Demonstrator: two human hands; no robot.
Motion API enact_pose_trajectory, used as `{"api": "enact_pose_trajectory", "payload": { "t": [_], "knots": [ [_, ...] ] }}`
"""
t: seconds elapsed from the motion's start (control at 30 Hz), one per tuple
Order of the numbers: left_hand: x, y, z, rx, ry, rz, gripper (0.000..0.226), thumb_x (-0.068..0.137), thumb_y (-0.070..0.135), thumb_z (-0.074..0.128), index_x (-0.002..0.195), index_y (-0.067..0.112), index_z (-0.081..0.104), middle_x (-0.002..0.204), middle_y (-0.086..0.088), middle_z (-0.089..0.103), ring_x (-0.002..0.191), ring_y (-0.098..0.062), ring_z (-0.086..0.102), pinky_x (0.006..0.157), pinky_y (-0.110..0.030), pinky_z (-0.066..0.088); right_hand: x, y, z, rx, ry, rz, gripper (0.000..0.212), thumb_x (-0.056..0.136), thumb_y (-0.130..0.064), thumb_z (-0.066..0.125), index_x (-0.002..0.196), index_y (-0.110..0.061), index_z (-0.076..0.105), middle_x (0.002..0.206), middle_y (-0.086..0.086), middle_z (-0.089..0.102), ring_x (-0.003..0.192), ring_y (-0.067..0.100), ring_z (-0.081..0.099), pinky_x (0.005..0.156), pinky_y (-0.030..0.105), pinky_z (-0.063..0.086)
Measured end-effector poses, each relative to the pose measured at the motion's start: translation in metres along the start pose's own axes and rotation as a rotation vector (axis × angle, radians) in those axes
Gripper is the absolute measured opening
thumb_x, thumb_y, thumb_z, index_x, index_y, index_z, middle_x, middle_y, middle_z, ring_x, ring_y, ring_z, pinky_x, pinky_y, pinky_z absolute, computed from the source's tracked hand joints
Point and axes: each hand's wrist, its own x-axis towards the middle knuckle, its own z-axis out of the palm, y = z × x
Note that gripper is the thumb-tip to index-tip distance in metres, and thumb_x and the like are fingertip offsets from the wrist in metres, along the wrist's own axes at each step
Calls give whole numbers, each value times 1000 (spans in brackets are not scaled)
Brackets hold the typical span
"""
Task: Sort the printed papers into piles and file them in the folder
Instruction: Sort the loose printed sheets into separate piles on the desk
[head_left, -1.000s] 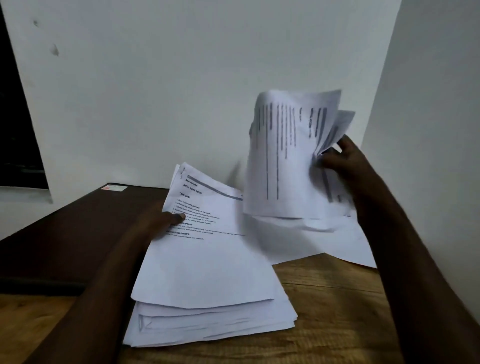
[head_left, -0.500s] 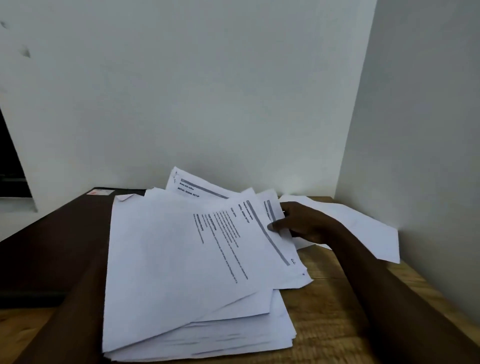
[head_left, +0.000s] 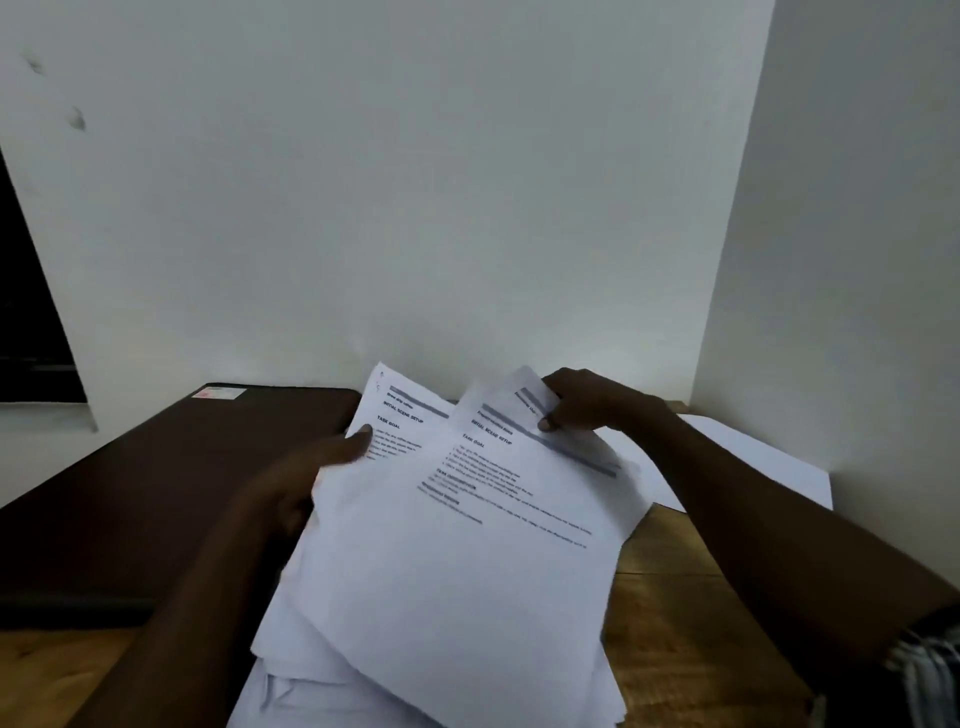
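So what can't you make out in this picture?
Head view:
Print on top sheet: too blurred to read.
Rest of the stack: covered by upper sheets, cut by bottom edge.
Fingers of left hand: hidden under the stack.
The far sheets: partly behind right arm.

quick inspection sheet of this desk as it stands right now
surface: wooden table
job's things: paper stack at centre; top sheet askew on it; loose sheet by right wall; dark flat cover, likely the folder, at left
clutter: nothing seen
grippers: left hand grips paper stack's left edge; right hand pinches top sheet's far corner
cables: nothing seen
surroundings: white walls; dark window at left
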Motion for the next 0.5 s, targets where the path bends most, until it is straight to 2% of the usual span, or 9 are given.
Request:
{"api": "enact_pose_trajectory", "payload": {
  "t": [0.07,0.13,0.17,0.23,0.33,0.37,0.43,0.5],
  "knots": [
    [6,0,-1,18,-45,-25,49,98,37,50,132,3,57,124,-17,66,118,-34,60,109,-49,40,8,-19,8,-67,43,-101,41,90,-22,63,128,-7,55,132,13,55,122,30,50,88,27,38],
    [5,1,-2,41,-99,-44,56,92,47,58,132,7,58,127,-17,65,120,-35,60,109,-51,40,14,-37,20,1,114,-193,34,89,-16,60,123,-13,60,127,12,60,120,31,51,94,33,42],
    [8,1,-3,77,-133,-40,60,87,49,67,131,8,59,127,-17,65,120,-36,61,108,-51,41,18,-44,27,62,153,-231,27,87,-13,59,114,-15,62,118,11,63,115,33,54,91,35,43],
    [11,-3,-6,147,-198,1,69,73,34,81,131,7,58,128,-18,64,120,-37,60,108,-54,40,22,-54,37,166,218,-267,20,86,-11,59,106,-15,61,105,11,66,105,33,57,85,36,42],
    [10,-4,-4,106,-210,27,77,60,11,88,130,2,57,127,-22,63,116,-41,62,101,-59,46,23,-54,41,326,346,-277,38,86,-21,66,123,-19,55,114,6,65,109,26,58,96,36,44],
    [11,-4,-3,65,-180,29,72,63,7,88,129,2,58,125,-23,65,113,-41,63,96,-58,50,21,-49,39,395,413,-252,44,88,-25,67,128,-20,52,120,5,63,114,23,57,101,32,41],
    [12,-3,-4,-23,-115,44,45,84,0,70,128,2,58,122,-23,66,109,-41,65,88,-54,54,8,-36,33,565,513,-132,54,91,-35,65,138,-18,45,134,4,55,124,18,51,103,24,35],
    [12,-1,-4,-89,-67,63,32,94,-2,54,125,2,58,119,-23,68,105,-40,67,81,-52,57,-12,-22,32,761,505,23,69,89,-48,63,145,-19,36,145,3,45,132,17,44,108,30,35]
  ]
}}
